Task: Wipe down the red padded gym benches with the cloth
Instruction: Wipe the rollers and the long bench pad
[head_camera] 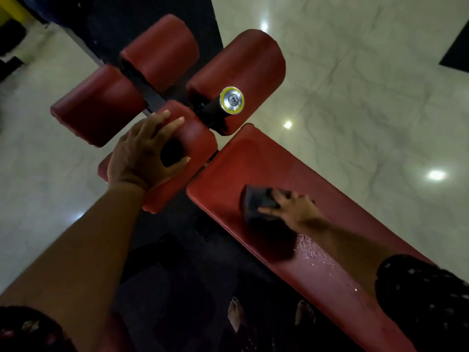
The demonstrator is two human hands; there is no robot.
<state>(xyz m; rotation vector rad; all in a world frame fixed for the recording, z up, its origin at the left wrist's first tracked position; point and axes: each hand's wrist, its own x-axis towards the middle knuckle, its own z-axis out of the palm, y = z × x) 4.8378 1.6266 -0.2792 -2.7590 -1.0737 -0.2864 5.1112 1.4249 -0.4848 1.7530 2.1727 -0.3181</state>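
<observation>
Four red roller pads [162, 50], one bench [253, 163], one cloth [258, 207], two hands.

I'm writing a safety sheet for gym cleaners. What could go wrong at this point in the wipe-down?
1. Droplets lie on the bench pad behind the cloth; if missed, they could leave it slippery.
2. The left hand leans on a roller pad, which might turn.
3. Bare feet stand beside the dark frame, so toes could get stubbed.

The long red padded bench pad [253, 168] looks like smooth, slightly glossy vinyl, beaded with water droplets [311, 250] at 5 o'clock of the dark grey, matt cloth [258, 207]. The round metal end cap [232, 100] is shiny. The pale marble-patterned floor [368, 85] is glossy.
</observation>
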